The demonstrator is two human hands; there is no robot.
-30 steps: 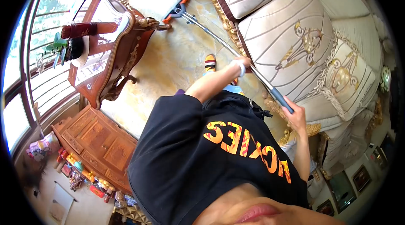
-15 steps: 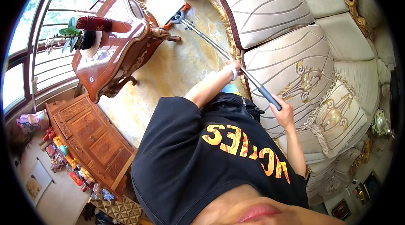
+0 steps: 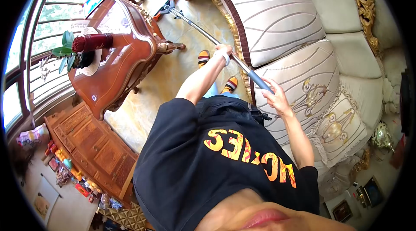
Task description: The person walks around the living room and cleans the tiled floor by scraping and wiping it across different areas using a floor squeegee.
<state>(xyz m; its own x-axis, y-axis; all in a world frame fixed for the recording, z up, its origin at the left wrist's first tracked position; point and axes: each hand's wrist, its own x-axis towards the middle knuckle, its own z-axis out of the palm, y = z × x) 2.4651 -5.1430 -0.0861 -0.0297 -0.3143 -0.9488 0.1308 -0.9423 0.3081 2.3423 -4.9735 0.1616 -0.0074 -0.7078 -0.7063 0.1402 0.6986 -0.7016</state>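
A mop [image 3: 200,30] with a silver pole, a blue-grey grip and an orange-and-dark head slants across the floor. Its head [image 3: 165,9] lies on the marble floor beside the carved wooden table, the side facing the floor hidden. Farther along the pole, my left hand [image 3: 224,51] is closed around the silver part, a pale band on its wrist. At the upper end, my right hand [image 3: 276,96] holds the blue-grey grip, close above the sofa seat.
A cream sofa [image 3: 299,68] with a gilded carved base curves along the right. On the left stand a glossy wooden table [image 3: 125,62] bearing a plant and hat, and a carved cabinet [image 3: 93,146]. My feet in striped slippers [image 3: 231,84] are on the floor [image 3: 173,70].
The mop head has moved forward and left, close to the table. Both hands have moved forward and left with the pole. My slippers have come into view.
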